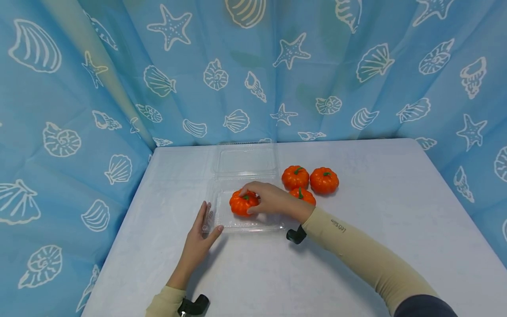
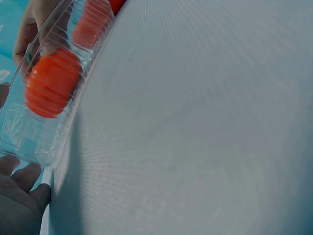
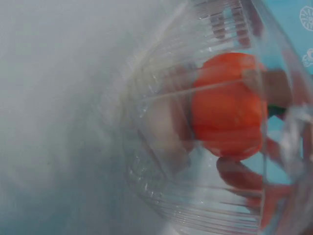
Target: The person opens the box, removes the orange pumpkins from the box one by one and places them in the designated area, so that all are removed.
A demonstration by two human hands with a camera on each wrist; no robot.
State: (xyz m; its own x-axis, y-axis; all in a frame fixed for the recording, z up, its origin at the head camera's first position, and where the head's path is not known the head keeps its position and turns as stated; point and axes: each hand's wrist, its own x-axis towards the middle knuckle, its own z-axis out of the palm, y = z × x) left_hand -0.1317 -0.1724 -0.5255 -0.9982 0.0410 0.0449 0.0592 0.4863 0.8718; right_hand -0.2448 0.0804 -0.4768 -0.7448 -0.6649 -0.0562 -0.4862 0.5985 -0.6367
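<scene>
A clear plastic clamshell box [image 1: 223, 223] lies on the table, its lid [image 1: 245, 160] folded back to the far side. My right hand [image 1: 265, 198] reaches into the box's base and grips a small orange toy pumpkin [image 1: 239, 205] with a green stem. Through the box wall, the right wrist view shows this pumpkin [image 3: 227, 105] between thumb and fingers. My left hand [image 1: 200, 240] touches the left end of the box, fingers fairly straight along the wall and thumb near the front corner. In the left wrist view, its fingertips [image 2: 29, 174] meet the box's end.
Three more orange pumpkins stand right of the box: one at the back [image 1: 295, 177], one farther right [image 1: 324, 180], and one [image 1: 303, 196] partly behind my right wrist. A white cloth covers the table [image 1: 356, 246]. A blue shell-patterned curtain [image 1: 253, 53] hangs behind.
</scene>
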